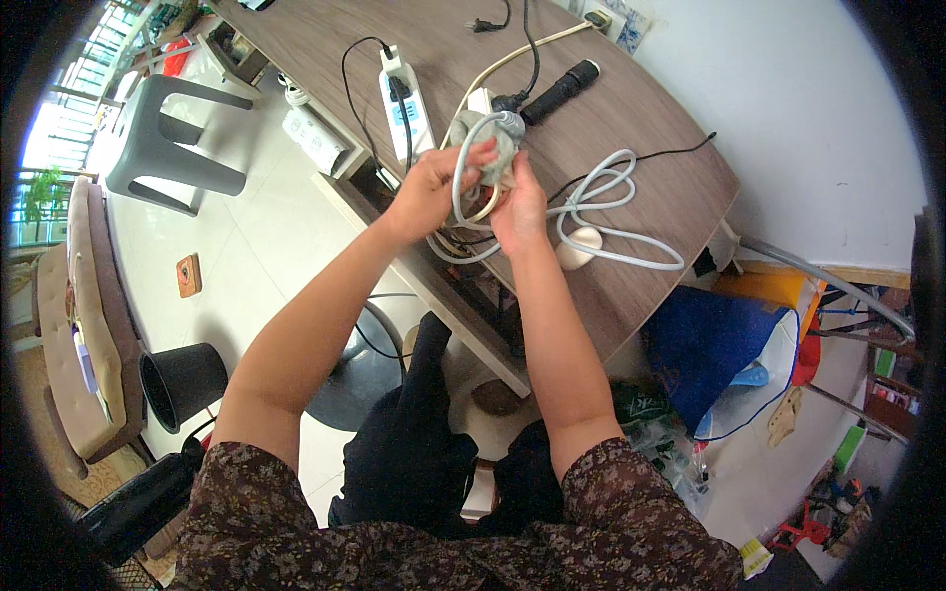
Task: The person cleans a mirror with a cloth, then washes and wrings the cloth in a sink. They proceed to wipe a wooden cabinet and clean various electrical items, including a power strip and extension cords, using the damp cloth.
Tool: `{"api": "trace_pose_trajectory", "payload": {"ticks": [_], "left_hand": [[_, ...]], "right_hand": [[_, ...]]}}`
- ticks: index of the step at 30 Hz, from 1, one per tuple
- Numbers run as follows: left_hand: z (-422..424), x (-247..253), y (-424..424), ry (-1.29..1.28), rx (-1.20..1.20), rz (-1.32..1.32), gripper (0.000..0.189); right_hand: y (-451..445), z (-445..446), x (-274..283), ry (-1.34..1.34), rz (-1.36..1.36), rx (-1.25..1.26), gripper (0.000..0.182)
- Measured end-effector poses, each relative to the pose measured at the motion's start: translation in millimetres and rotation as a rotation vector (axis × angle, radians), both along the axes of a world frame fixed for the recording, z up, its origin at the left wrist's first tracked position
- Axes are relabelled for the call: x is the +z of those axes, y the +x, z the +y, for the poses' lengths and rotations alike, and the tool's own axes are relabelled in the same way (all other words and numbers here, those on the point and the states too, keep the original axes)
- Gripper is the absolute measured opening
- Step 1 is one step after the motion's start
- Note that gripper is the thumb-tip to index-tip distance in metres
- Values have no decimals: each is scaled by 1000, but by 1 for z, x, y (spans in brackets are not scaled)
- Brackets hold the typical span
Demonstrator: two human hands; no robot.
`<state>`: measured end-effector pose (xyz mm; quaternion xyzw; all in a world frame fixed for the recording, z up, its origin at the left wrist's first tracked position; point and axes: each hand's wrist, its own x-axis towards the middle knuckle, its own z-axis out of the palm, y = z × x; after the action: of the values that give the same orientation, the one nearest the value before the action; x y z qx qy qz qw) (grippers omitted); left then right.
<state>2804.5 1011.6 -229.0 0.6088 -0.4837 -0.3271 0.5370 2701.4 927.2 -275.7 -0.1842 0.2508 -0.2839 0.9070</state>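
A grey-green cloth [499, 159] is bunched between my two hands over the desk's edge. My left hand [432, 185] pinches it from one side, its fingers by a looped pale grey cable [462, 159]. From the other side my right hand [521, 203] holds the cloth and a cream cable. Just beyond lie a black plug [508, 102] in a white socket block and a black flashlight [559, 92]. To the left is a white power strip [407, 107] with black plugs. More of the grey cable lies coiled at right, over a white oval object [579, 248].
Below my hands an open drawer [473, 332] sticks out of the wooden desk [635, 199]. A grey plastic stool [174, 140] and a black bin [183, 384] stand on the tiled floor at left. At right are a blue bag [720, 354] and a white wall [798, 125].
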Motion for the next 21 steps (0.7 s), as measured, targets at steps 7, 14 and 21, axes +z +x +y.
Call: {"api": "trace_pose_trajectory", "payload": {"ticks": [7,14,21], "left_hand": [[-3,1,11,-92,66,-646,32],[-48,-21,52,-35,296,-799,28],[-79,-7,69,297,241,-1020,30]], "right_hand": [[1,-3,-7,-45,-26,33,35],[-1,0,-6,-75,16,71,31],[6,6,1,-135,107,12,33]]}}
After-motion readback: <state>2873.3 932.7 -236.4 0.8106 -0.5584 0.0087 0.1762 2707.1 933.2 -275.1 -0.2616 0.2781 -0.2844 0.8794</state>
